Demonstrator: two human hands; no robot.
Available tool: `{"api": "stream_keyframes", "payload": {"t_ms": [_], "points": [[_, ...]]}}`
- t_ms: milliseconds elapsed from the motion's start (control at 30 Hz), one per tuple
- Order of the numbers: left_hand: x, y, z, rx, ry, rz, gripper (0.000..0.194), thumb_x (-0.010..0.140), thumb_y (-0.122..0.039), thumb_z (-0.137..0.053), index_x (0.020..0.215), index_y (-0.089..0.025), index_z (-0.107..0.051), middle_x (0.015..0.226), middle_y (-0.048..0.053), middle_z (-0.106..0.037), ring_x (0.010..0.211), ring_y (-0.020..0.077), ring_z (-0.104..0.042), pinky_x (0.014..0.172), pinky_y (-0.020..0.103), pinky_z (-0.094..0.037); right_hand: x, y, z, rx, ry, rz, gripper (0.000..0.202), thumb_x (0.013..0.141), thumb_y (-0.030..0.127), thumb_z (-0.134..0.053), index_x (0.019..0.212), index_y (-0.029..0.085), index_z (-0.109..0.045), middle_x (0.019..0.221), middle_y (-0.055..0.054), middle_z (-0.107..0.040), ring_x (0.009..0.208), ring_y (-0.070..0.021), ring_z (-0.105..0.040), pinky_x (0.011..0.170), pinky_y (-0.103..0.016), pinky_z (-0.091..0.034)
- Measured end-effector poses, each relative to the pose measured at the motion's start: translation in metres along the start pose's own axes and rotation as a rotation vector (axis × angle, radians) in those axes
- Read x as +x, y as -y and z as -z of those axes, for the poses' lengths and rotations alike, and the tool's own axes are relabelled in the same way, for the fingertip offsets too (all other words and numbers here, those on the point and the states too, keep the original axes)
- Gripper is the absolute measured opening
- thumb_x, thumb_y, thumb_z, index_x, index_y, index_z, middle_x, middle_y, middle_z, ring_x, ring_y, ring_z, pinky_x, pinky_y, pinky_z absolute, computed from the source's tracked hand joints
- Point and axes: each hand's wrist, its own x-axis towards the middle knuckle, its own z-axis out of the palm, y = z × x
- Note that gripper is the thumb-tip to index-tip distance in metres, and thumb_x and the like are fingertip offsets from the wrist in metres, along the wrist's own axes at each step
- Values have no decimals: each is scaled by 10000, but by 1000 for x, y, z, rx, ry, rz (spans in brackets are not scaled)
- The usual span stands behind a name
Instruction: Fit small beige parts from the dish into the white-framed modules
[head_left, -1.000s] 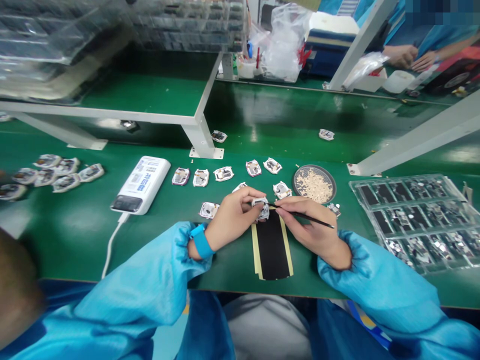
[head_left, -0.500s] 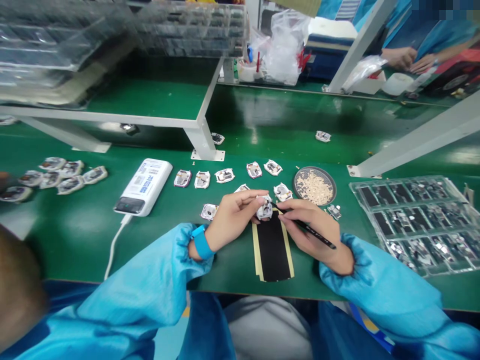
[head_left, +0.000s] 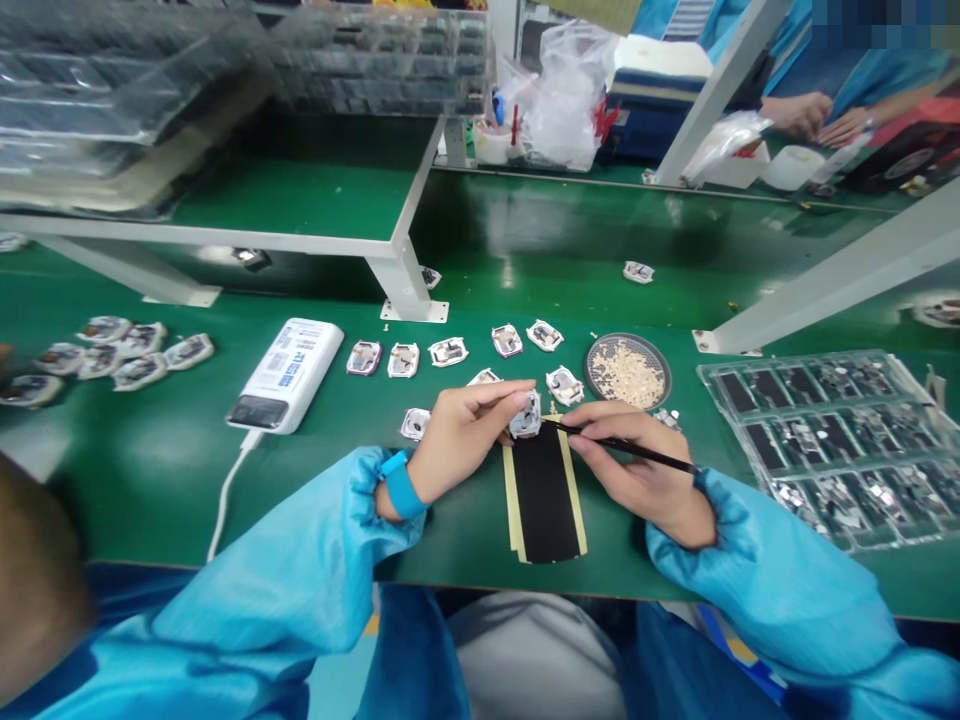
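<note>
Left hand [head_left: 465, 435] pinches a white casing [head_left: 526, 415]; right hand [head_left: 641, 475] grasps a slim black tool [head_left: 660, 456]. I note the tool has swung flatter, tip shifted to the casing's right: probably a break in contact. Green bench [head_left: 450, 535]: white device [head_left: 285, 375] left of the grip, black sheet [head_left: 546, 510] beneath, dish [head_left: 669, 372] right. Beyond: shelf [head_left: 300, 205] left, co-worker's hand [head_left: 799, 115] right.

Right of one power bank [head_left: 300, 365]: one held casing [head_left: 526, 417], one black tool [head_left: 645, 450], one grey dish [head_left: 667, 374]; left: seven clustered casings [head_left: 140, 371].
</note>
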Motion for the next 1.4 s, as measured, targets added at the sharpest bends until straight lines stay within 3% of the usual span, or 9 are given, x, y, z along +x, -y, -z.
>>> {"api": "stream_keyframes", "payload": {"t_ms": [200,367,600,733,833,933,1000,1233,1400], "points": [[0,1,2,58,-12,-9,310,893,-401,-711,1135,-221,-785,967,37,-789,583,123,-646,550,240,-586,-1,-3,-2,58,14,-85,224,836,53,-746,972,219,-678,1037,-54,-764,968,-205,-736,879,-368,-599],[0,2,5,95,55,-13,336,910,-430,-682,1148,-213,-778,986,57,-781,718,174,-681,581,257,-587,5,-12,6,431,15,-455,120,874,160,-753,880,205,-642,978,-48,-788,934,-181,-760,851,-323,-627],[2,2,6,166,149,-12,326,898,-444,-691,1124,-228,-785,942,47,-773,619,136,-624,571,248,-547,13,-13,37,660,342,-636,243,858,332,-787,877,170,-607,953,-96,-779,843,-194,-764,774,-331,-631],[5,1,6,57,136,49,383,879,-424,-715,1178,-187,-733,909,57,-755,656,150,-657,613,261,-564,11,0,73,454,148,-546,205,979,400,-602,1022,201,-615,789,-31,-728,767,-198,-722,752,-359,-589],[4,2,4,-130,200,103,460,817,-341,-783,1218,-170,-637,1049,82,-732,849,214,-733,700,291,-605,2,1,96,-59,-11,-535,251,1002,409,-520,1055,208,-662,717,-10,-663,637,-178,-631,641,-320,-511],[1,3,0,-167,216,117,522,786,-296,-811,1232,-170,-569,1036,77,-722,861,235,-756,701,307,-624,-14,-10,105,-677,65,-517,268,938,429,-615,1000,186,-709,834,-64,-691,715,-217,-631,668,-342,-474],[-1,3,-2,-118,215,131,516,801,-309,-799,1240,-157,-575,936,67,-735,816,230,-762,683,309,-632,-26,-21,106,-851,131,-495,313,906,459,-650,1015,171,-710,893,-97,-692,773,-251,-648,694,-364,-483],[0,3,-3,-24,222,160,345,823,-370,-783,1035,-132,-650,798,72,-739,703,224,-761,519,242,-587,-31,-30,112,-683,273,-494,257,891,434,-682,988,196,-698,917,-90,-739,770,-254,-687,697,-367,-515],[1,2,-3,-50,219,183,361,812,-415,-793,958,-128,-631,767,63,-719,598,198,-737,385,177,-450,5,-1,79,-401,246,-323,219,918,389,-683,1042,224,-754,1023,-77,-745,944,-260,-692,831,-387,-537]]}}
